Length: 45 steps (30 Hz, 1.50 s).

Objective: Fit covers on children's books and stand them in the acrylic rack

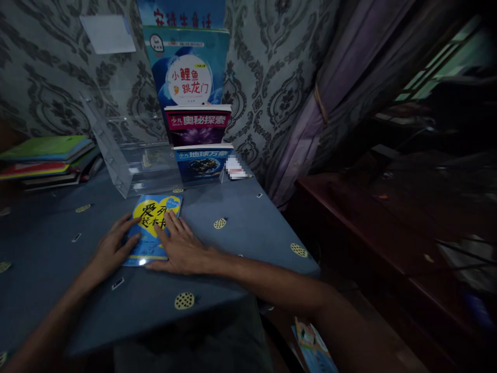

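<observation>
A small blue book (149, 246) with a yellow heart on its cover lies flat on the table, in front of a clear acrylic display rack (104, 140). My left hand (112, 243) rests at the book's left edge, its fingers stretched out and touching the cover. Across the book's right side lies my right hand (182, 246), fingers spread over the cover. Neither hand grips around the book. Several books stand in the rack's right column, among them a blue one (202, 166) at the bottom and a purple one (200, 127) behind it.
A stack of books (50, 160) sits at the table's left back. Grey patterned wallpaper (256, 67) and a tied purple curtain (306, 124) border the table (248, 228). A dark red wooden surface (368, 233) stands to the right. Another book (314, 347) lies below the table's edge.
</observation>
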Available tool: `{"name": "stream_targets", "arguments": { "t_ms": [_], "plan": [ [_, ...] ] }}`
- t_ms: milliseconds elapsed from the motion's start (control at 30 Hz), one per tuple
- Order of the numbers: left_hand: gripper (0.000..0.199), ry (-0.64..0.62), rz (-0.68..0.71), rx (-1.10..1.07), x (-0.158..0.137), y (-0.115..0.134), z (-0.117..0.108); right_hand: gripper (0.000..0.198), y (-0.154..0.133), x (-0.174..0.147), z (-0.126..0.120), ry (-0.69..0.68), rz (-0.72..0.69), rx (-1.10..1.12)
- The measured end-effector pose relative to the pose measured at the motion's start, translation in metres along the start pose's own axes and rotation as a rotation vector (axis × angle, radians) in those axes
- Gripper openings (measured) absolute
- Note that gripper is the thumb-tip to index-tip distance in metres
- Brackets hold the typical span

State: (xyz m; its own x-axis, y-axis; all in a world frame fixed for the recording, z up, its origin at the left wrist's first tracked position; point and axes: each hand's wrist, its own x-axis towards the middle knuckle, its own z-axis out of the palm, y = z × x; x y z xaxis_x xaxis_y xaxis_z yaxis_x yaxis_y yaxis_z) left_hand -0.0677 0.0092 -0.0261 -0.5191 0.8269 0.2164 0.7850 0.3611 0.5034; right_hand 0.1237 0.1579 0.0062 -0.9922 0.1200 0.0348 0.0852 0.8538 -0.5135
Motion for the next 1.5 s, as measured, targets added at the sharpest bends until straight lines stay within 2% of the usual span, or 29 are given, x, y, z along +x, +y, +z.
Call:
{"name": "stream_targets", "arguments": {
  "t_ms": [167, 233, 300, 400, 467, 533, 600, 733, 833, 900, 1000, 1067, 1233, 1333, 1400, 1500],
  "plan": [
    [0.066, 0.012, 0.017, -0.025, -0.033, 0.019, 0.021, 0.087, 0.029, -0.008, -0.01, 0.005, -0.081, 0.019],
    [0.066, -0.011, 0.037, 0.018, -0.034, 0.022, 0.024, 0.085, 0.037, -0.012, -0.012, 0.015, -0.088, 0.027],
    [0.069, -0.046, 0.043, 0.067, -0.021, 0.019, 0.022, 0.086, 0.04, -0.014, -0.013, 0.008, -0.069, 0.026],
    [0.079, -0.103, 0.035, 0.145, 0.013, 0.012, 0.017, 0.086, 0.037, -0.016, -0.013, 0.002, -0.035, 0.017],
    [0.078, -0.116, 0.043, 0.206, 0.032, 0.011, 0.018, 0.087, 0.035, -0.016, -0.011, 0.015, -0.011, 0.011],
    [0.075, -0.11, 0.085, 0.258, 0.038, 0.017, 0.022, 0.084, 0.033, -0.015, -0.009, 0.036, 0.015, 0.003],
    [0.072, -0.095, 0.158, 0.288, 0.032, 0.028, 0.028, 0.076, 0.033, -0.014, -0.007, 0.064, 0.042, 0.001],
    [0.064, -0.096, 0.314, 0.313, 0.0, 0.049, 0.035, 0.066, 0.035, -0.012, -0.004, 0.095, 0.052, 0.024],
    [0.061, -0.122, 0.347, 0.301, -0.02, 0.053, 0.035, 0.064, 0.034, -0.011, -0.005, 0.104, 0.061, 0.023],
    [0.061, -0.076, 0.274, 0.274, -0.026, 0.048, 0.034, 0.065, 0.033, -0.011, -0.006, 0.122, 0.071, 0.025],
    [0.066, 0.024, 0.084, 0.208, -0.025, 0.038, 0.033, 0.068, 0.031, -0.011, -0.009, 0.131, 0.077, 0.041],
    [0.07, 0.04, -0.002, 0.152, -0.021, 0.034, 0.032, 0.069, 0.029, -0.011, -0.01, 0.125, 0.084, 0.051],
    [0.072, 0.076, -0.031, -0.062, -0.009, 0.043, 0.028, 0.071, 0.028, -0.012, -0.011, 0.112, 0.128, 0.052],
    [0.074, 0.091, -0.107, -0.257, -0.005, 0.052, 0.021, 0.071, 0.028, -0.014, -0.01, 0.11, 0.139, 0.043],
    [0.074, 0.106, -0.224, -0.461, -0.003, 0.058, 0.014, 0.072, 0.028, -0.014, -0.011, 0.104, 0.147, 0.045],
    [0.069, 0.204, -0.44, -0.783, 0.001, 0.065, 0.003, 0.072, 0.027, -0.015, -0.013, 0.094, 0.163, 0.069]
  ]
}}
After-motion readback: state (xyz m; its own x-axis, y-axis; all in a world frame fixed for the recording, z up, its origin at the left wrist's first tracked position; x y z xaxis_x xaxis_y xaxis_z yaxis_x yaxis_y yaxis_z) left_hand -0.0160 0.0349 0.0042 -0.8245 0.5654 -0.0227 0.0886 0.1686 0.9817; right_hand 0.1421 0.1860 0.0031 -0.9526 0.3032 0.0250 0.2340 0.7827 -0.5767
